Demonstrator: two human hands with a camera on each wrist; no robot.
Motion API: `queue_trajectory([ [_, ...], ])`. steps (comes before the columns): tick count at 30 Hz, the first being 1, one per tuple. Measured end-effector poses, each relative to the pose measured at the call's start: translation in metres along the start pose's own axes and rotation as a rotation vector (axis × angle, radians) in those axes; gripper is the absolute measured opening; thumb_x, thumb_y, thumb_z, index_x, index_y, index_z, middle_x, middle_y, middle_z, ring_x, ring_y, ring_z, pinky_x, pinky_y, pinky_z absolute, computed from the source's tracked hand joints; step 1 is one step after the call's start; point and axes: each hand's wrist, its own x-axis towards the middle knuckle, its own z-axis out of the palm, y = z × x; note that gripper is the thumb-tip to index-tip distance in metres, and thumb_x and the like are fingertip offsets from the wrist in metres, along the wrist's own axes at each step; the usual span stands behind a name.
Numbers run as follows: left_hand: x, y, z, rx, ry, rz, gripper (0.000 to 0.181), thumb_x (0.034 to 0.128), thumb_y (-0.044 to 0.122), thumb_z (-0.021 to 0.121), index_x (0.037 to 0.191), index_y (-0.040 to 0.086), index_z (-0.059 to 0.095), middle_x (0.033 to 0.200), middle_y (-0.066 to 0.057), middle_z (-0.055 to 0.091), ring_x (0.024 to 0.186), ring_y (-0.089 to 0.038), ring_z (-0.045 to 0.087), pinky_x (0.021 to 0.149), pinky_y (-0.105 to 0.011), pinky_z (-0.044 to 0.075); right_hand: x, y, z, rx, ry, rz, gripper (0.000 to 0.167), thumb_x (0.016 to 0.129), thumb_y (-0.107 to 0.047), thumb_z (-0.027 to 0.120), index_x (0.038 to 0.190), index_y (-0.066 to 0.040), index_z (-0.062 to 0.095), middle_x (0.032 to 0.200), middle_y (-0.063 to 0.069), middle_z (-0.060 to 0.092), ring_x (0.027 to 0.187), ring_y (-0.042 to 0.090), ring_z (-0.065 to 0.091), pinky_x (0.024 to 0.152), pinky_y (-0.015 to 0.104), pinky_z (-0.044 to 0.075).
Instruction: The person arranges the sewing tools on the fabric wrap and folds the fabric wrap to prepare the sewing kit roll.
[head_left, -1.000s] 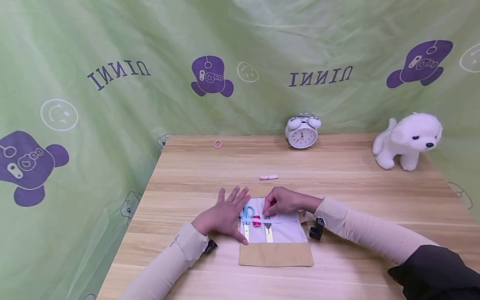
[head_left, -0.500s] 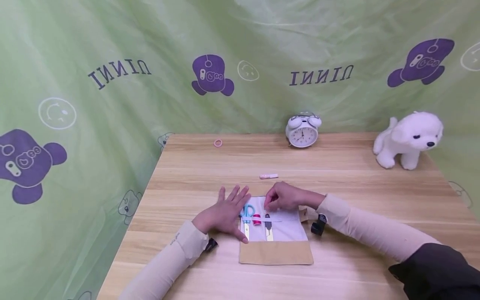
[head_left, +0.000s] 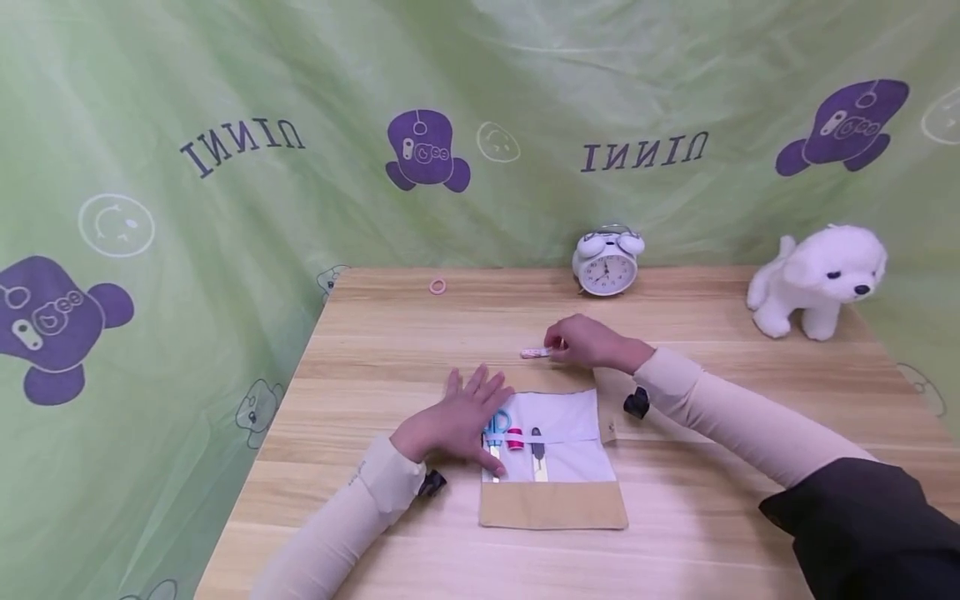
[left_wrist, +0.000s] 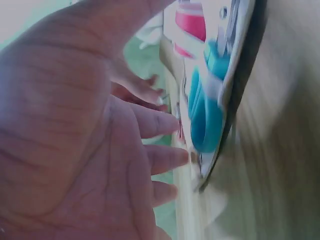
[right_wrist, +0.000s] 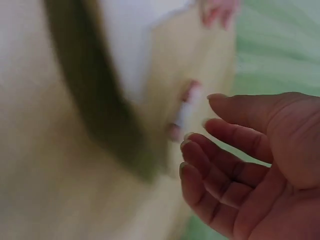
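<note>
So the left hand (head_left: pixel 461 421) is spreading its fingers out, more or less straight, over the left side of an open tan fabric case (head_left: pixel 552 505) with a white lining. It isn't gripping anything; I can't really tell how firmly it's touching the cloth. The case is lying flat on the desk (head_left: pixel 375 358). Inside, a white band is running across some blue-handled scissors (head_left: pixel 498 427), a red spool (head_left: pixel 515 439) and a slim dark-topped tool (head_left: pixel 537 450), lined up left to right. The left thumb is sitting over the scissors' lower end.

The right hand (head_left: pixel 592 342) is hovering just past the case's far edge, right by a little pink-and-white piece (head_left: pixel 532 353). Its fingers are curving loosely, and the right wrist view is showing a gap between them and that piece, so it's holding nothing. Further back, a white alarm clock (head_left: pixel 607 268) is standing near a green curtain (head_left: pixel 525 225).
</note>
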Motion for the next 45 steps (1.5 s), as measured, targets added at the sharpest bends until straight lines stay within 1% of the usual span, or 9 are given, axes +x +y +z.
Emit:
queue_trajectory([
  [3,-0.001,0.005,0.003,-0.007,-0.002,0.031,0.127,0.0684,0.078,0.072,0.162,0.014,0.015,0.171,-0.012,0.002,0.157,-0.04,-0.007,0.12,-0.071,-0.001,0.002,0.002,0.012,0.006,-0.02,0.051,0.017,0.087,-0.016,0.076,0.101,-0.006,0.072,0.089,0.007,0.069,0.08,0.017,0.061,0.076,0.035,0.053],
  [8,-0.001,0.004,0.01,0.005,-0.02,0.021,0.131,0.0652,0.08,0.073,0.162,0.015,0.013,0.172,-0.008,-0.001,0.158,-0.038,-0.006,0.12,-0.071,0.002,0.01,0.004,0.02,0.0,-0.004,0.105,0.013,0.085,-0.015,0.077,0.094,-0.01,0.068,0.081,0.004,0.061,0.075,0.017,0.054,0.068,0.031,0.045],
  [15,-0.001,0.002,0.014,0.035,-0.022,0.024,0.133,0.0649,0.078,0.075,0.162,0.015,0.012,0.172,-0.008,-0.003,0.158,-0.038,-0.006,0.119,-0.074,0.004,0.014,0.011,0.024,0.072,0.044,0.089,0.011,0.081,-0.01,0.076,0.087,-0.007,0.067,0.075,0.004,0.057,0.072,0.017,0.051,0.066,0.028,0.041],
  [20,0.0,0.003,0.015,0.054,-0.022,0.015,0.134,0.0642,0.079,0.075,0.162,0.015,0.011,0.172,-0.008,-0.004,0.158,-0.038,-0.007,0.119,-0.074,0.004,0.011,0.019,0.024,0.037,0.048,0.08,0.007,0.083,-0.014,0.076,0.082,-0.012,0.069,0.08,0.004,0.057,0.077,0.018,0.051,0.069,0.03,0.042],
  [25,0.001,0.003,0.016,0.067,-0.029,0.011,0.134,0.0639,0.08,0.074,0.163,0.015,0.01,0.171,-0.008,-0.006,0.158,-0.038,-0.008,0.118,-0.075,0.003,0.009,0.02,0.013,-0.015,-0.033,0.098,0.012,0.09,-0.02,0.069,0.079,-0.015,0.066,0.074,0.0,0.06,0.068,0.014,0.054,0.061,0.027,0.044],
  [29,0.001,0.003,0.016,0.068,-0.036,0.014,0.134,0.0643,0.08,0.074,0.163,0.015,0.01,0.171,-0.008,-0.007,0.158,-0.038,-0.008,0.118,-0.075,0.003,0.001,0.009,-0.011,0.098,-0.059,0.134,0.01,0.094,-0.015,0.063,0.09,-0.007,0.066,0.074,0.007,0.066,0.059,0.014,0.06,0.052,0.025,0.047],
  [32,0.002,0.003,0.016,0.071,-0.034,0.013,0.134,0.0644,0.08,0.073,0.163,0.015,0.01,0.171,-0.008,-0.006,0.158,-0.038,-0.008,0.118,-0.075,0.003,-0.009,-0.001,-0.032,0.2,-0.01,0.065,0.01,0.095,-0.008,0.059,0.099,-0.001,0.065,0.076,0.011,0.069,0.053,0.013,0.063,0.048,0.024,0.048],
  [37,0.001,0.003,0.017,0.065,-0.031,0.022,0.133,0.065,0.08,0.074,0.163,0.015,0.011,0.171,-0.008,-0.005,0.158,-0.038,-0.008,0.118,-0.074,0.002,-0.029,-0.016,-0.059,0.146,0.036,-0.16,0.011,0.096,-0.009,0.063,0.1,-0.009,0.074,0.069,-0.005,0.062,0.057,0.006,0.052,0.053,0.02,0.043],
  [45,0.002,0.001,0.016,0.07,-0.032,0.029,0.131,0.0669,0.079,0.073,0.163,0.015,0.01,0.171,-0.009,-0.006,0.158,-0.038,-0.007,0.119,-0.073,0.002,-0.046,-0.032,-0.07,0.237,-0.137,-0.204,0.005,0.096,-0.016,0.068,0.098,-0.012,0.067,0.078,-0.004,0.067,0.051,0.004,0.056,0.05,0.024,0.051],
])
